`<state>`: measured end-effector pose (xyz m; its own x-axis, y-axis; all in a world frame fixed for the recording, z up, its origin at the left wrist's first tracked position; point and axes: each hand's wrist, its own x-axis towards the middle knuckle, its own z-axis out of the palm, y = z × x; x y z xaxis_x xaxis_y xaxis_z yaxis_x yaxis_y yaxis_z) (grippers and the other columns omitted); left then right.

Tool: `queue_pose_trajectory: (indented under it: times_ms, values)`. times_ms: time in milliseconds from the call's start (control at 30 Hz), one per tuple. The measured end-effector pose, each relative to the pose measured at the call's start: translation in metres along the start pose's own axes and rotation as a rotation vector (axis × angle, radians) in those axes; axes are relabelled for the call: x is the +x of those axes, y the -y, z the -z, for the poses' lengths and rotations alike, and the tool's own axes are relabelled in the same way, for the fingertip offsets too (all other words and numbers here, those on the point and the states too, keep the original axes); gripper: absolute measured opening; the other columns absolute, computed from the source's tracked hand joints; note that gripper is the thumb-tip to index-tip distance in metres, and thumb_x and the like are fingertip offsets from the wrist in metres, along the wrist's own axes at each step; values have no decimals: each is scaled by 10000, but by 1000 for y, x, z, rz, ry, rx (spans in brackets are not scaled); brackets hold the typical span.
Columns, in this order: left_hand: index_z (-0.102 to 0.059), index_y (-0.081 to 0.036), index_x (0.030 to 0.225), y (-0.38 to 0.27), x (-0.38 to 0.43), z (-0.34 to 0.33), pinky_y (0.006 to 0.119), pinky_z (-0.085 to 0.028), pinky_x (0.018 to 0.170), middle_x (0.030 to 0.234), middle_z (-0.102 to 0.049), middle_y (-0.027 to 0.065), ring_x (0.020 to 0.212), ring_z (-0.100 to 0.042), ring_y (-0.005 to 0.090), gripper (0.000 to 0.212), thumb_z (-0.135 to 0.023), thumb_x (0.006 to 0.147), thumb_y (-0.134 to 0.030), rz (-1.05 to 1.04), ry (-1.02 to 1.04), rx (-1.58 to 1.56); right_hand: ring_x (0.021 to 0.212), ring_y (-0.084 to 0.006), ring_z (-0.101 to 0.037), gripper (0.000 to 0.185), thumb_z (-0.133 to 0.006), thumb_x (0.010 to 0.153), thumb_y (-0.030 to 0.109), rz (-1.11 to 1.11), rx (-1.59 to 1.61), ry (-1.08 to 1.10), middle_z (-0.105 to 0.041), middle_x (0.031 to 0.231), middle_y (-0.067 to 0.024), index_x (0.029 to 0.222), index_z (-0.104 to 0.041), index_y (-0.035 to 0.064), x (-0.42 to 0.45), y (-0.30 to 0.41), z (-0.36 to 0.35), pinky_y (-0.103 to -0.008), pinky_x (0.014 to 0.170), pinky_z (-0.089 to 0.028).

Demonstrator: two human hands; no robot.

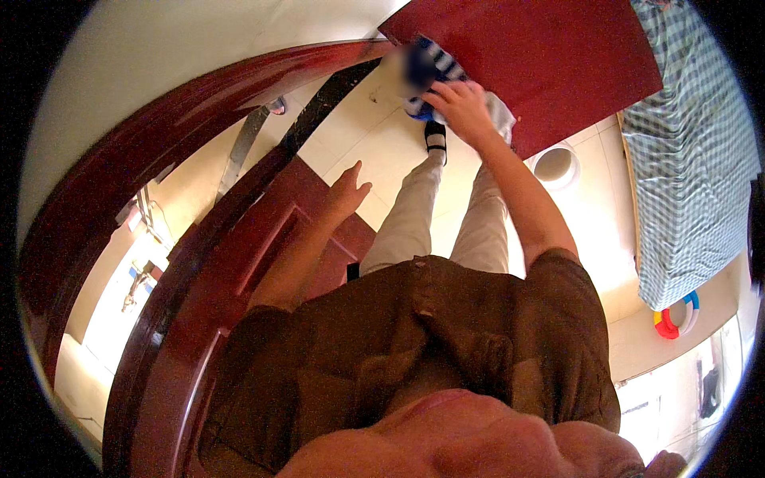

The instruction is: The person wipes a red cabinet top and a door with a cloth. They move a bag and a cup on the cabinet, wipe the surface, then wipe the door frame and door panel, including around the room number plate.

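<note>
My right hand (460,107), its fingers spread, rests on or just over a person in a blue and white striped top (445,63), whose head is blurred; whether it touches them I cannot tell. The person is beside the corner of a dark red panel or tabletop (550,66). My left hand (348,191) is held out above the floor with nothing in it, the index finger extended and the thumb apart. Below it is a dark red panelled door (287,221).
A glossy red door frame (149,140) curves along the left. Near the red surface's edge a round white bin (556,166) stands on the tiled floor (352,137). At right is a checked cloth (687,179) over a bed or table, with a coloured ring (666,327) beside it.
</note>
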<state>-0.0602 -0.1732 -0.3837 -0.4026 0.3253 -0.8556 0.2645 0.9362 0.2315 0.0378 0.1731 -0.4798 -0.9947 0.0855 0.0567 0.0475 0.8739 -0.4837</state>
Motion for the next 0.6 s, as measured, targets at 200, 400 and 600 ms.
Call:
queue_pose_trajectory:
  times_ms: [200,400,600]
  values:
    - [-489,24,1457,65,-3,-3,423,-524,1015,1391,-601,241,1198,-650,316,586,-681,974,-248,63,-22,-185,1238,-276,-545,629,-756,760,134,-387,-105,26,-562,1385,-2,1343,-612,319,-137,-66,68,-493,1036,-403]
    - [-483,36,1459,106,-25,-19,410,-512,1016,1357,-625,250,1230,-626,353,578,-642,986,-256,177,111,-271,1299,-245,-505,587,-649,867,155,-72,-205,183,-549,1404,-28,1435,-532,249,-102,-30,43,-499,1056,-375]
    - [-512,36,1443,104,-46,-54,382,-480,1041,1349,-631,204,1245,-602,266,534,-621,1017,-267,158,60,-374,1286,-221,-551,596,-681,862,135,-98,-216,48,-576,1422,-6,1427,-560,280,92,-42,37,-476,999,-410]
